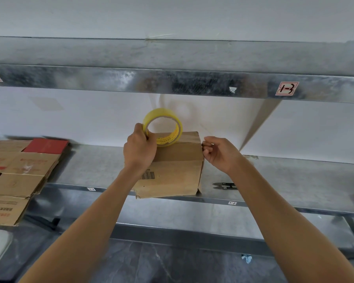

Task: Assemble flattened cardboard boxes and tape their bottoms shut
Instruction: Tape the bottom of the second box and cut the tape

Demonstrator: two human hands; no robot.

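The box (172,170) stands on the shelf (274,176), at its front edge. A barcode (148,175) is on its top face. The left hand (139,148) grips the tape (177,130), which rests upright on the box; the core print is unreadable. The right hand (221,154) is curled at the box's upper right edge; what it pinches cannot be told. Snips (225,185) lie to the right. Flat boxes (18,176) lie to the left, their print blurred. The upper rail label (287,88) reads "1-3".

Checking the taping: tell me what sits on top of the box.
The yellow tape roll stands on edge there, gripped by the left hand. The box top under them is covered.
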